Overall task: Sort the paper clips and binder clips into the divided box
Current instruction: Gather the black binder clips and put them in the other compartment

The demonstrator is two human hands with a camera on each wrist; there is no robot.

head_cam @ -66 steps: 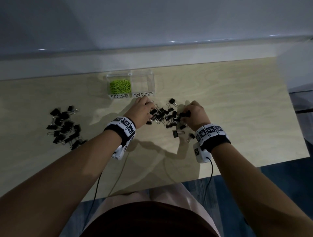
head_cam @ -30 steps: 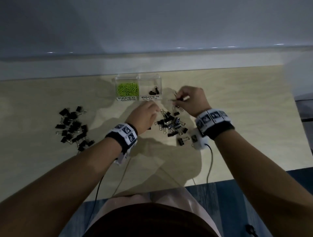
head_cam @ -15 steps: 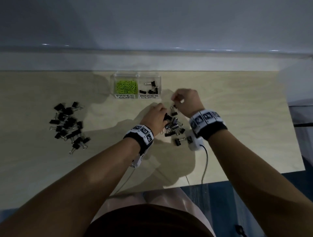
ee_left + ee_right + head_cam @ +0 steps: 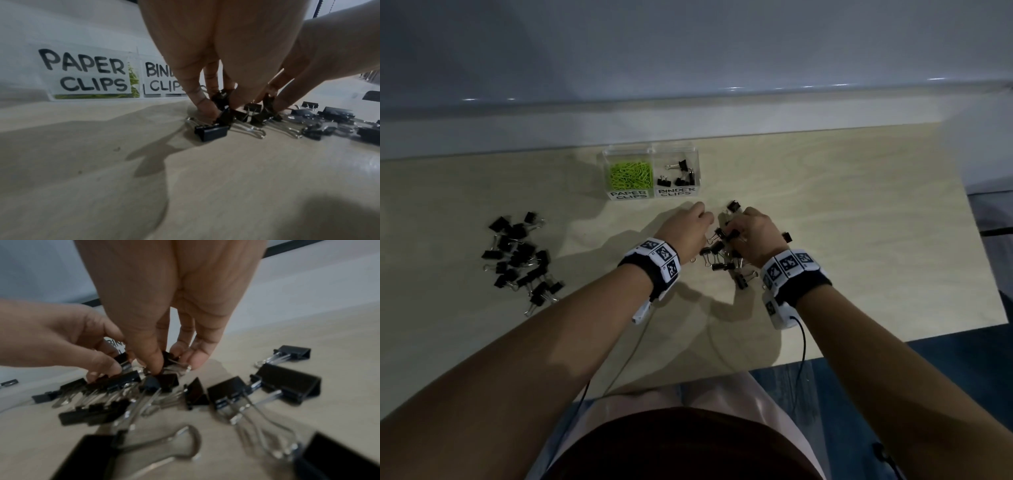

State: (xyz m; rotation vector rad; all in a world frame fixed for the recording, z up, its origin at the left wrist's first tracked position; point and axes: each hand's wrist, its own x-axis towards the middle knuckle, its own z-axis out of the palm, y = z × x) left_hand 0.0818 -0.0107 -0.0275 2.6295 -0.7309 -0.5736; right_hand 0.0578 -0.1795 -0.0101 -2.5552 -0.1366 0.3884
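A clear divided box (image 4: 702,173) stands at the table's far side, labelled PAPER CLIPS and BINDER CLIPS. Green paper clips (image 4: 631,175) fill its left half; a few black binder clips (image 4: 681,173) lie in its right half. Just in front, a loose pile of binder clips (image 4: 722,262) lies between both hands. My left hand (image 4: 700,233) reaches into the pile's left side, fingers curled down and pinching binder clips (image 4: 223,100). My right hand (image 4: 738,233) works the far side, thumb and fingers pinching binder clips (image 4: 169,361).
A second heap of black binder clips (image 4: 520,255) lies at the left of the wooden table (image 4: 876,222). One stray clip (image 4: 786,236) sits right of my right hand. A wall runs behind the box. Wrist-camera cables hang over the table's near edge.
Binder clips have appeared in the box's right half. My right hand has come back from beside the box down to the pile, and my left hand has stayed at the pile.
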